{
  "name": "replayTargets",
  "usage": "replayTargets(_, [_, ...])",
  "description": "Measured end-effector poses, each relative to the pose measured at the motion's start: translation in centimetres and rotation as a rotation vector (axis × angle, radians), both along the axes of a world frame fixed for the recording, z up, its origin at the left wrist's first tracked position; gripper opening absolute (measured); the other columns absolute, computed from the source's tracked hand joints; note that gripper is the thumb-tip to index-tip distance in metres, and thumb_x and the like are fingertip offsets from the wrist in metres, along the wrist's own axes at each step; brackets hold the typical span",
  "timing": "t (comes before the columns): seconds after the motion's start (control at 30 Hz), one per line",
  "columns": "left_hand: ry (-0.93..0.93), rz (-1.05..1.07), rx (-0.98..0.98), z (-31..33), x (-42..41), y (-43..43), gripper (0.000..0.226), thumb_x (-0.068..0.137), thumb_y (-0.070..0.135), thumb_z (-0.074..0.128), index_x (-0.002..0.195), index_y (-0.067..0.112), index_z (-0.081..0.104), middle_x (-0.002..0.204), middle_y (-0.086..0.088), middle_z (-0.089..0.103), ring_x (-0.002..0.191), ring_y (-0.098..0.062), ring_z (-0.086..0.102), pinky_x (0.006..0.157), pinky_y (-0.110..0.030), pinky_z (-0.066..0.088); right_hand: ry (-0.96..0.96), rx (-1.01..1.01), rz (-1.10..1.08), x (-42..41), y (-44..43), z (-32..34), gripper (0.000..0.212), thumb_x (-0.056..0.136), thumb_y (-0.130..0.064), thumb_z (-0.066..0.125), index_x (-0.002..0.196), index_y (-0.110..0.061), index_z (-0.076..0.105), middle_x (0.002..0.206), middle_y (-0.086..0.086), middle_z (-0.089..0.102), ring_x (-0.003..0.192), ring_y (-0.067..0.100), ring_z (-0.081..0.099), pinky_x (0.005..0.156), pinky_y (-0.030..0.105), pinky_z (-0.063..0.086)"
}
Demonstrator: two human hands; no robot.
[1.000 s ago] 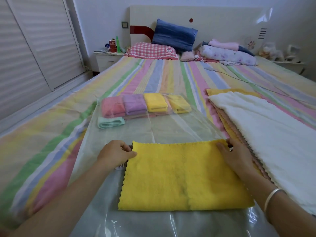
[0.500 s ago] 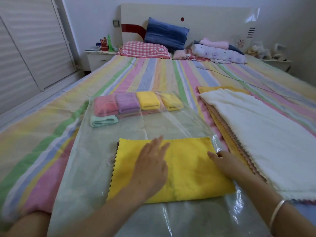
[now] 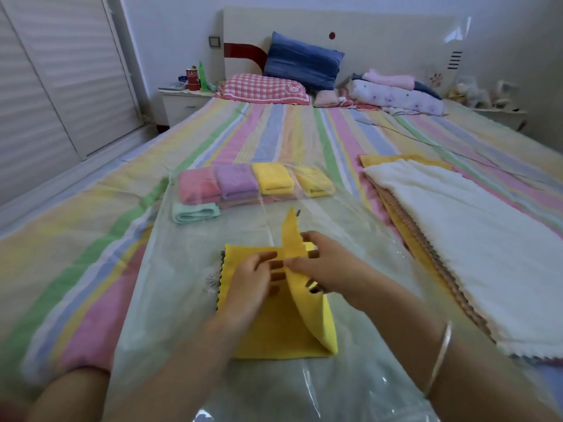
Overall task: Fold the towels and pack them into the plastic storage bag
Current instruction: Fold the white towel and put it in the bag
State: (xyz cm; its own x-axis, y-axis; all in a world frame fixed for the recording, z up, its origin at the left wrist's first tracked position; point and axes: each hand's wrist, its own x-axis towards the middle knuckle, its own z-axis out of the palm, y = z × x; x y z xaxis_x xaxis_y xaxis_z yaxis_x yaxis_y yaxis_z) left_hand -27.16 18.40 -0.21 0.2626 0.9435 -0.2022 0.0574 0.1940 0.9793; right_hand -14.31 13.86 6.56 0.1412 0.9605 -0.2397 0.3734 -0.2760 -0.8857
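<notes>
1. Head view: the yellow towel [image 3: 274, 327] lies on top of the plastic storage bag [image 3: 182, 269], directly under both hands. Its right half is lifted into a standing flap that leans toward the left hand.
2. The right hand [image 3: 323, 263] pinches that flap partway up, thumb on the near face and fingers behind it. The left hand [image 3: 253, 278] lies flat with its fingers straight, pressing the lower layer beside the crease.
3. The risk, as I judge it, is that the flap is held at one spot only. Its far corner stands free beyond the right hand, so it may droop and land askew, leaving the edges mismatched. The slick film underneath could also let the whole towel slide if the left hand eases its pressure.
4. Beyond both hands, at the bag's far end, folded towels [image 3: 256, 184] in pink, purple and yellow sit in a row under the film. A mint towel [image 3: 195, 213] lies just in front of them on the left hand's side; I cannot tell whether it is inside the bag.
5. To the right of the right hand lies a stack of unfolded towels [image 3: 457, 239], white on top.
6. Everything rests on a bed with a striped sheet [image 3: 76, 239]. Pillows [image 3: 301, 65] lean at the headboard far beyond the hands, and a nightstand [image 3: 179, 102] and slatted wardrobe doors [image 3: 54, 71] stand off to the far left.
</notes>
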Motion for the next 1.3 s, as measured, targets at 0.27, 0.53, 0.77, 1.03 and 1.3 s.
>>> replayTargets(0.27, [0.317,-0.029,-0.172,1.0,-7.4,2.7,0.035,0.093,0.049,0.055,0.089,0.015,0.06,0.063,-0.006,0.054,0.05,-0.014,0.052,0.047,-0.029,0.047,-0.111,-0.086,0.184,-5.5,1.3,-5.0,0.045,0.095,-0.035,0.055,0.137,-0.026,0.041,0.106,0.0,0.067,0.056,0.01,0.061,0.054,0.021,0.048])
replayTargets(0.53, [0.54,0.011,0.28,-0.3,-6.8,2.0,0.035,0.084,0.023,0.073,0.116,0.017,0.061,0.095,0.0,0.073,0.09,-0.018,0.068,0.084,-0.044,0.054,-0.699,0.373,-0.036,-0.9,-0.5,-6.9,0.025,0.092,-0.028,0.051,0.116,-0.034,0.056,0.114,-0.017,0.054,0.104,0.007,0.051,0.079,0.028,0.047])
replayTargets(0.77, [0.966,0.071,0.661,-0.3,-6.6,0.8,0.052,0.089,0.026,0.061,0.136,0.02,0.04,0.123,-0.001,0.055,0.109,-0.024,0.055,0.083,-0.038,0.048,-1.002,0.409,0.192,-2.2,-1.7,-11.3,0.068,0.097,-0.061,0.01,0.137,-0.025,0.051,0.148,0.006,0.043,0.139,0.029,0.036,0.107,0.042,0.022])
replayTargets(1.03, [1.267,-0.395,1.113,-5.8,-7.0,-0.6,0.068,0.101,0.051,0.011,0.141,0.01,0.048,0.148,-0.009,0.045,0.14,-0.023,0.037,0.109,-0.047,0.022,-1.0,0.449,0.357,-1.5,-2.7,-11.9,0.068,0.095,-0.064,0.018,0.148,-0.025,0.035,0.156,0.003,0.029,0.147,0.023,0.016,0.113,0.044,0.014])
replayTargets(1.3, [1.277,-0.389,1.165,-6.0,-7.2,-0.7,0.064,0.101,0.047,0.015,0.141,0.009,0.047,0.147,-0.015,0.044,0.137,-0.027,0.041,0.109,-0.05,0.023,-0.996,0.696,0.48,0.2,-5.8,-11.0,0.055,0.08,-0.064,0.06,0.118,-0.024,0.06,0.135,0.0,0.054,0.129,0.023,0.047,0.106,0.043,0.04])
